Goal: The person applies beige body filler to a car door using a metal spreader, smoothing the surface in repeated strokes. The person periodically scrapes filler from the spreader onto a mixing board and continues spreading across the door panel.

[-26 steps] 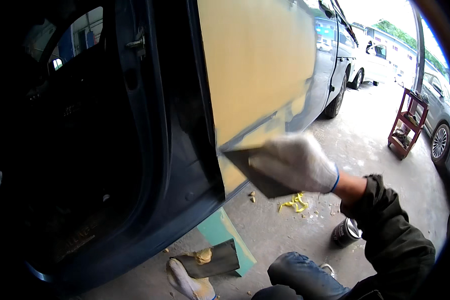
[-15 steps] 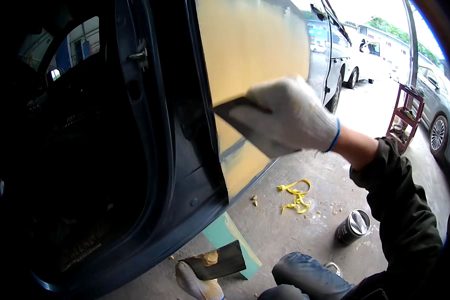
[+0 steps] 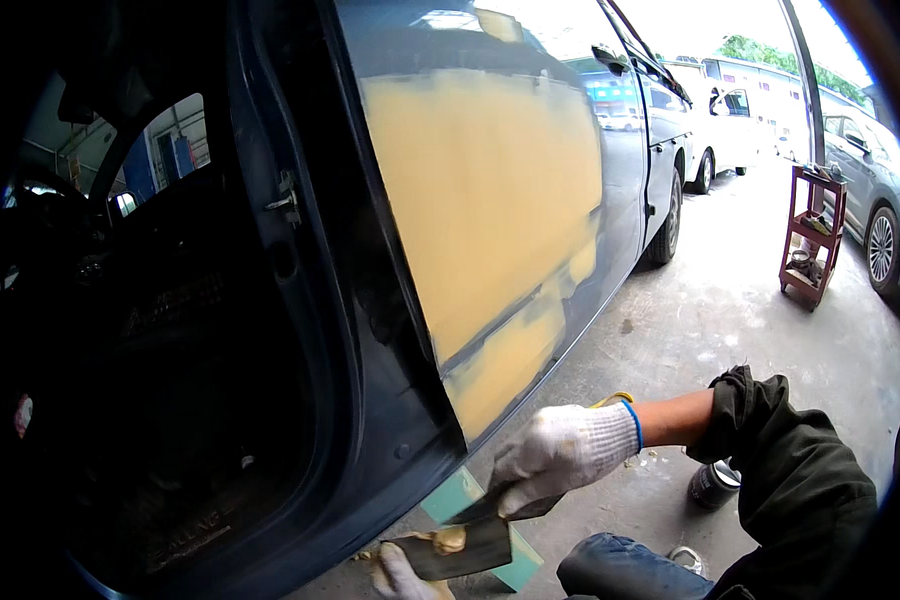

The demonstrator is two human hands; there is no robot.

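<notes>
Low in front of me, my left hand (image 3: 400, 574), in a white knit glove, is closed on a dark flat putty board (image 3: 487, 549). A lump of tan putty (image 3: 450, 540) lies on that board. My right hand (image 3: 565, 450), gloved in white with a blue cuff edge, grips a dark flat putty spreader (image 3: 538, 508) just above the board. Whether the spreader touches the board I cannot tell. Beyond the hands stands a dark blue car door (image 3: 620, 225), with a wide smoothed layer of yellow filler (image 3: 490, 190) over its middle and lower part.
Under the board a green strip (image 3: 518, 572) rests on the concrete floor (image 3: 710, 330). An open dark can (image 3: 714, 487) stands beside my right forearm. Farther right are a red tool cart (image 3: 816, 235) and a grey car (image 3: 880, 215). The dark door opening (image 3: 170, 350) fills the left.
My right hand with the spreader has come down from the door's filler to the putty board. My view has shifted, showing more of the door. The left hand still holds the board.
</notes>
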